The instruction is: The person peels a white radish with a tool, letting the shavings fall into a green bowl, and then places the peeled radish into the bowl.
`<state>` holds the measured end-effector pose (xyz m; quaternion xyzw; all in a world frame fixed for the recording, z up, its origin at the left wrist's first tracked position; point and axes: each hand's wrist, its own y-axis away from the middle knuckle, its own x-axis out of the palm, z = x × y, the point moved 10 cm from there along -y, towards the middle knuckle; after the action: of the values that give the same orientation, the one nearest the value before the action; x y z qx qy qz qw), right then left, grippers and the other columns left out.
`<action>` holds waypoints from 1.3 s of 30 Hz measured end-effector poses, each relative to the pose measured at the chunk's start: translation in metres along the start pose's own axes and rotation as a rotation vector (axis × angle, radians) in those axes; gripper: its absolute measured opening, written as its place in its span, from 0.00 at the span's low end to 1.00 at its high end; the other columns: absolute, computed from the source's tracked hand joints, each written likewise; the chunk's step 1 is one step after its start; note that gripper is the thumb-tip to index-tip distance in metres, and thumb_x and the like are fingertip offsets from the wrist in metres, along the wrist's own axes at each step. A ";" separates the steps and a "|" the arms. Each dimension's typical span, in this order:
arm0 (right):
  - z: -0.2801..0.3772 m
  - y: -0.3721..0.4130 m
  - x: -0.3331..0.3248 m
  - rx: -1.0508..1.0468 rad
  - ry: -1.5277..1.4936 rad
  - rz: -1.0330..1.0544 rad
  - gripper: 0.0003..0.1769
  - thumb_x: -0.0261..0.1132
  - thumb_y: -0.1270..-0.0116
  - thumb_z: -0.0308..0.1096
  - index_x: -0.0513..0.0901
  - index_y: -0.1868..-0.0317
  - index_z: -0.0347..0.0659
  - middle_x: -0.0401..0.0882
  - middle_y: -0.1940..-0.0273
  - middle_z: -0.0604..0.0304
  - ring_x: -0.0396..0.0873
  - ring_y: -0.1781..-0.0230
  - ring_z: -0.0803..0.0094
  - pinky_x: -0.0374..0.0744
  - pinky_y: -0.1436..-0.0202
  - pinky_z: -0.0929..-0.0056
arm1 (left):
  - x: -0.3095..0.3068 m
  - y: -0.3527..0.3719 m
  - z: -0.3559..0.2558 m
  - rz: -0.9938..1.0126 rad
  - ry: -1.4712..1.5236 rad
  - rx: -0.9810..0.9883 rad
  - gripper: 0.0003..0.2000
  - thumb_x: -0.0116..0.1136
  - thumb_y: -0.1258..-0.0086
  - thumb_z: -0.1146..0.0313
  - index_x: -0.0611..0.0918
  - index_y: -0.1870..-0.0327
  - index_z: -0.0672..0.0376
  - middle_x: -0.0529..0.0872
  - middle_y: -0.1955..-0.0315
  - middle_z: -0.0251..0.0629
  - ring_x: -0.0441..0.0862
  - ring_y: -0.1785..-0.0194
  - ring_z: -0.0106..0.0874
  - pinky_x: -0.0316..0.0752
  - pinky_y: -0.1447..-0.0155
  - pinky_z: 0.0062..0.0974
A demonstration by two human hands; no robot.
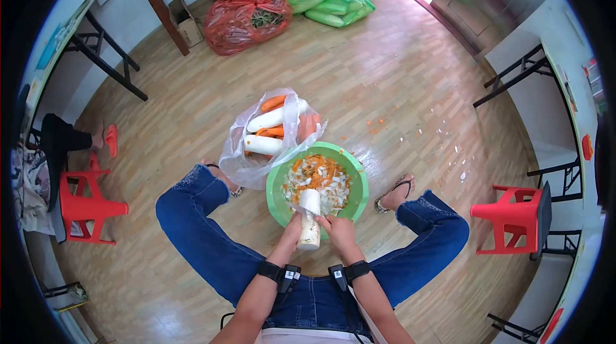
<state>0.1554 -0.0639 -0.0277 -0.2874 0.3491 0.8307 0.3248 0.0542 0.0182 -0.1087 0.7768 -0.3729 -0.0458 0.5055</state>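
Observation:
A white radish (pixel 310 201) is held upright over the front part of a green basin (pixel 363 180). My left hand (pixel 292 230) is closed around the radish's left side, its fingers partly hidden behind it. My right hand (pixel 339 228) is closed at the right of the radish on what looks like a knife. The knife's blade (pixel 299 209) lies across the radish, pointing left; its handle is mostly covered by my fingers. Orange and white peelings (pixel 314 171) fill much of the basin.
Behind the basin, a clear plastic bag (pixel 239 163) holds white radishes (pixel 264 145) and carrots (pixel 273 103). Red bags (pixel 247 20) and green bags (pixel 340 1) lie farther back. Red stools (pixel 90 206) stand at both sides. A person sits at the left. Scraps (pixel 463 176) dot the floor.

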 end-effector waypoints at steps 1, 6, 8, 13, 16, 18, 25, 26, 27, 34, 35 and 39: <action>0.001 0.000 -0.001 -0.012 0.018 -0.019 0.28 0.52 0.42 0.60 0.79 0.78 0.41 0.74 0.82 0.48 0.75 0.78 0.53 0.71 0.74 0.58 | -0.001 -0.002 0.003 0.002 -0.001 -0.002 0.22 0.26 0.29 0.55 0.67 0.47 0.61 0.79 0.64 0.41 0.79 0.67 0.30 0.76 0.66 0.30; -0.023 -0.010 0.001 0.031 0.080 -0.143 0.30 0.50 0.42 0.62 0.80 0.77 0.41 0.76 0.81 0.50 0.77 0.77 0.55 0.72 0.75 0.59 | 0.007 0.004 0.006 0.082 0.122 -0.040 0.23 0.32 0.30 0.51 0.70 0.49 0.61 0.80 0.66 0.37 0.80 0.69 0.27 0.76 0.67 0.26; -0.053 -0.013 -0.009 0.197 0.026 -0.200 0.30 0.50 0.41 0.60 0.79 0.77 0.40 0.77 0.78 0.49 0.76 0.76 0.54 0.71 0.75 0.59 | 0.011 0.005 0.005 0.080 0.095 -0.064 0.23 0.33 0.30 0.51 0.69 0.48 0.61 0.81 0.65 0.38 0.80 0.69 0.27 0.76 0.66 0.25; -0.070 -0.017 -0.006 0.195 -0.375 -0.328 0.26 0.53 0.38 0.54 0.76 0.79 0.38 0.71 0.85 0.59 0.71 0.84 0.67 0.66 0.80 0.70 | 0.012 -0.007 0.008 0.139 0.012 -0.015 0.23 0.34 0.30 0.52 0.66 0.43 0.60 0.81 0.64 0.38 0.80 0.69 0.27 0.77 0.65 0.25; -0.078 -0.027 0.007 0.175 -0.688 -0.334 0.21 0.55 0.38 0.52 0.73 0.76 0.41 0.65 0.87 0.68 0.66 0.87 0.77 0.61 0.85 0.77 | 0.017 0.002 -0.007 0.200 -0.100 0.081 0.23 0.36 0.30 0.53 0.64 0.41 0.60 0.78 0.59 0.38 0.79 0.63 0.25 0.76 0.62 0.24; -0.083 -0.029 0.005 0.180 -0.845 -0.349 0.19 0.56 0.38 0.50 0.72 0.74 0.43 0.62 0.88 0.71 0.64 0.89 0.81 0.58 0.88 0.80 | 0.038 0.019 -0.018 0.339 -0.168 0.103 0.27 0.39 0.31 0.54 0.56 0.36 0.61 0.71 0.48 0.37 0.72 0.52 0.22 0.67 0.51 0.17; -0.078 -0.012 0.017 0.522 -1.041 -0.012 0.21 0.62 0.46 0.54 0.71 0.76 0.45 0.62 0.87 0.70 0.59 0.91 0.80 0.53 0.93 0.79 | 0.043 0.029 -0.007 0.456 -0.513 0.078 0.30 0.44 0.33 0.52 0.56 0.35 0.60 0.71 0.48 0.38 0.72 0.53 0.21 0.67 0.51 0.16; -0.081 -0.013 0.026 0.545 -1.059 0.061 0.21 0.62 0.48 0.55 0.72 0.76 0.46 0.63 0.87 0.70 0.59 0.92 0.80 0.52 0.94 0.78 | 0.041 0.030 -0.005 0.442 -0.526 0.052 0.29 0.45 0.34 0.51 0.58 0.36 0.59 0.71 0.48 0.38 0.72 0.51 0.21 0.67 0.50 0.17; -0.083 -0.013 0.027 0.545 -1.059 0.060 0.21 0.62 0.48 0.55 0.72 0.76 0.46 0.63 0.87 0.70 0.59 0.92 0.80 0.52 0.94 0.78 | 0.041 0.035 -0.006 0.428 -0.538 0.024 0.29 0.46 0.34 0.51 0.61 0.37 0.58 0.71 0.47 0.39 0.71 0.50 0.22 0.67 0.49 0.18; -0.079 -0.012 0.054 0.655 -1.573 0.138 0.20 0.55 0.43 0.55 0.74 0.65 0.45 0.73 0.79 0.65 0.66 0.88 0.77 0.62 0.89 0.79 | 0.051 0.048 -0.037 0.478 0.109 -0.058 0.19 0.51 0.36 0.61 0.72 0.45 0.57 0.76 0.52 0.36 0.75 0.51 0.25 0.71 0.50 0.20; -0.072 -0.013 0.053 0.609 -1.621 0.188 0.22 0.51 0.39 0.54 0.73 0.58 0.43 0.76 0.74 0.65 0.67 0.87 0.77 0.67 0.87 0.78 | 0.048 0.046 -0.041 0.433 0.041 0.031 0.18 0.52 0.37 0.64 0.72 0.46 0.58 0.76 0.52 0.35 0.75 0.51 0.25 0.71 0.50 0.21; -0.056 -0.006 0.060 0.537 -1.667 0.334 0.22 0.46 0.36 0.52 0.73 0.59 0.43 0.74 0.78 0.65 0.65 0.89 0.78 0.66 0.89 0.80 | 0.046 0.053 -0.057 0.402 -0.230 0.288 0.22 0.58 0.42 0.70 0.68 0.45 0.60 0.75 0.51 0.35 0.72 0.47 0.27 0.68 0.45 0.26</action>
<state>0.1369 -0.0836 -0.1054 0.5508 0.2195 0.6964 0.4043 0.0853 0.0212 -0.0236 0.7407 -0.5774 0.0210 0.3429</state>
